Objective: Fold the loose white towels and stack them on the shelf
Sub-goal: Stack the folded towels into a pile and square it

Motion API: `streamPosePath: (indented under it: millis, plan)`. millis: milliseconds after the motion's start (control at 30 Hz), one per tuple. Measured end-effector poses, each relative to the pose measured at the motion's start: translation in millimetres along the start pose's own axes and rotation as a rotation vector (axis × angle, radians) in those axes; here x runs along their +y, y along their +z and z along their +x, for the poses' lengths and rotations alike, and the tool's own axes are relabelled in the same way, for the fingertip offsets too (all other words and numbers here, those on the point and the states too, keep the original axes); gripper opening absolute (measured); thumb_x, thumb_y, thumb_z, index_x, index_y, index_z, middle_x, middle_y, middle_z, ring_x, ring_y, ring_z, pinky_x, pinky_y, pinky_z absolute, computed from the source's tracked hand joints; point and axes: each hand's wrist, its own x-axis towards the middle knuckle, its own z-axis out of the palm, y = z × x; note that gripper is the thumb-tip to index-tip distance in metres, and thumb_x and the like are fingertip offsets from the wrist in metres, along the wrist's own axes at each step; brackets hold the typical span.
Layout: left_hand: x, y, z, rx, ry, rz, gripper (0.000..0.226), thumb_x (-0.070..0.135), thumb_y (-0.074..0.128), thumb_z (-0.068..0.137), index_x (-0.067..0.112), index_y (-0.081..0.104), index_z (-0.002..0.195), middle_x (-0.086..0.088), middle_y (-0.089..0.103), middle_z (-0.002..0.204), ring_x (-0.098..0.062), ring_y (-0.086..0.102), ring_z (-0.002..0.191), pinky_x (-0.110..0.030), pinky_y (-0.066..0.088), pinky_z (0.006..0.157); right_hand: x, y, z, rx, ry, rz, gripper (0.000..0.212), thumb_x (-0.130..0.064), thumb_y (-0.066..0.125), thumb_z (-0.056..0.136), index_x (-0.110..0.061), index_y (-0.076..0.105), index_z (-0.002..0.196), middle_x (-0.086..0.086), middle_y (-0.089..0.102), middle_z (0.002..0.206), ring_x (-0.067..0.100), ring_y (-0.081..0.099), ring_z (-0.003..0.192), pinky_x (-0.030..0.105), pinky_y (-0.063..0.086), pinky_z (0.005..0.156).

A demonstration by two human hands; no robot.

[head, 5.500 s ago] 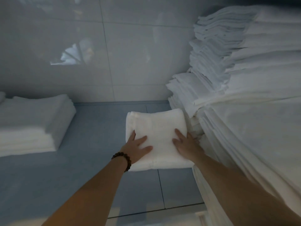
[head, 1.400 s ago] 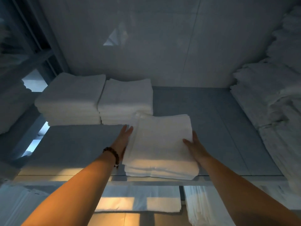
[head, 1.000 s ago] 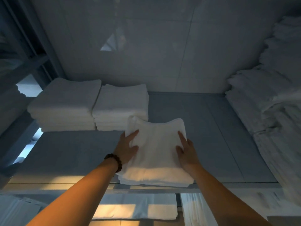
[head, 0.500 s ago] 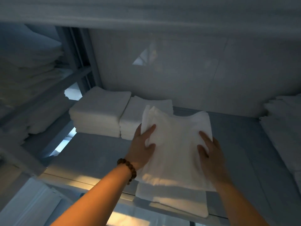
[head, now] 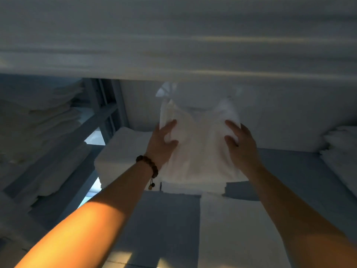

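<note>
The towel (head: 199,149), which a second earlier lay flat on the shelf (head: 301,171), had been lifted clear and carried farther in, above the folded stacks (head: 119,153) at the far left. The left hand (head: 162,146) and right hand (head: 242,149) gripped it by its two sides, thumbs on its near face. Its far corners stood up. More white cloth (head: 235,225) stayed at the shelf's near edge. It looked like a move onto the right-hand stack, with setting down still to come. No brand, label or writing could be read anywhere.
</note>
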Motion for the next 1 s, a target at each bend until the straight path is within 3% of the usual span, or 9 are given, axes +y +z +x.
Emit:
streamPosePath:
  millis: [200, 333, 533, 600, 667, 733, 767, 900, 1000]
  plan:
    - [-4.4, -8.8, 73.7, 0.030, 0.040, -0.009, 0.058, 0.001, 0.058, 0.085, 0.033, 0.049, 0.133, 0.004, 0.032, 0.142, -0.016, 0.040, 0.116, -0.027, 0.038, 0.097, 3.0, 33.5, 63.0, 0.030, -0.024, -0.031, 0.043, -0.013, 0.052, 0.093, -0.024, 0.051, 0.134, 0.016, 0.041, 0.142, 0.029, 0.045, 0.127, 0.024, 0.031, 0.105]
    - [-29.0, 2.2, 120.1, 0.025, 0.045, -0.034, 0.060, -0.003, 0.059, 0.083, 0.027, 0.048, 0.134, 0.001, 0.034, 0.143, -0.018, 0.040, 0.122, -0.017, 0.042, 0.087, 23.3, 56.5, 105.0, 0.002, -0.011, -0.077, 0.042, -0.015, 0.050, 0.095, -0.026, 0.049, 0.136, 0.015, 0.041, 0.143, 0.029, 0.043, 0.128, 0.025, 0.029, 0.106]
    - [-81.5, 17.2, 169.2, -0.057, -0.104, 0.035, 0.061, -0.007, 0.063, 0.081, 0.016, 0.048, 0.135, -0.009, 0.043, 0.141, -0.027, 0.048, 0.120, -0.024, 0.042, 0.088, 61.0, 100.1, 130.7, -0.056, 0.152, 0.044, 0.035, -0.011, 0.052, 0.092, -0.020, 0.060, 0.125, 0.006, 0.050, 0.139, 0.022, 0.051, 0.122, 0.018, 0.038, 0.097]
    - [-98.4, 21.3, 175.5, -0.103, -0.161, 0.099, 0.060, -0.005, 0.064, 0.081, 0.014, 0.047, 0.135, -0.011, 0.043, 0.140, -0.027, 0.049, 0.118, -0.023, 0.042, 0.087, 77.5, 115.0, 127.3, -0.077, 0.224, 0.099, 0.034, -0.008, 0.053, 0.091, -0.017, 0.062, 0.123, 0.007, 0.052, 0.136, 0.023, 0.057, 0.112, 0.012, 0.045, 0.084]
    - [-112.3, 24.4, 179.6, -0.159, -0.206, 0.247, 0.059, 0.000, 0.065, 0.083, 0.013, 0.045, 0.136, -0.010, 0.039, 0.143, -0.028, 0.047, 0.121, -0.023, 0.041, 0.093, 93.3, 126.5, 120.6, -0.121, 0.307, 0.127, 0.034, -0.005, 0.056, 0.089, -0.015, 0.063, 0.121, 0.010, 0.057, 0.130, 0.022, 0.063, 0.087, 0.007, 0.045, 0.059]
    - [-116.6, 25.6, 183.3, -0.217, -0.225, 0.403, 0.058, 0.007, 0.065, 0.085, 0.014, 0.043, 0.138, -0.010, 0.035, 0.146, -0.028, 0.047, 0.122, -0.027, 0.040, 0.099, 103.4, 129.4, 117.0, -0.147, 0.360, 0.136, 0.034, -0.002, 0.058, 0.088, -0.011, 0.063, 0.120, 0.017, 0.062, 0.121, 0.018, 0.056, 0.064, 0.007, 0.041, 0.041]
    - [-114.6, 24.3, 184.7, -0.262, -0.222, 0.504, 0.058, 0.013, 0.063, 0.086, 0.014, 0.040, 0.139, -0.009, 0.033, 0.148, -0.027, 0.045, 0.124, -0.027, 0.038, 0.101, 105.0, 127.0, 117.1, -0.152, 0.377, 0.148, 0.033, -0.001, 0.059, 0.087, -0.008, 0.064, 0.119, 0.020, 0.063, 0.118, 0.019, 0.055, 0.063, 0.007, 0.040, 0.040]
    - [-92.1, 13.7, 183.9, -0.357, -0.204, 0.798, 0.057, 0.032, 0.052, 0.093, 0.019, 0.031, 0.144, -0.004, 0.025, 0.153, -0.021, 0.027, 0.137, -0.024, 0.022, 0.108, 94.9, 105.3, 122.8, -0.230, 0.399, 0.116, 0.031, -0.006, 0.061, 0.088, -0.007, 0.064, 0.119, 0.018, 0.063, 0.118, 0.029, 0.063, 0.095, 0.024, 0.049, 0.079]
    - [-92.1, 15.2, 172.6, -0.409, -0.191, 0.834, 0.056, 0.031, 0.053, 0.093, 0.019, 0.033, 0.143, -0.003, 0.027, 0.152, -0.021, 0.028, 0.137, -0.024, 0.021, 0.109, 93.1, 94.4, 109.6, -0.262, 0.411, 0.063, 0.032, -0.009, 0.061, 0.089, -0.010, 0.063, 0.121, 0.014, 0.061, 0.122, 0.030, 0.061, 0.106, 0.026, 0.045, 0.086]
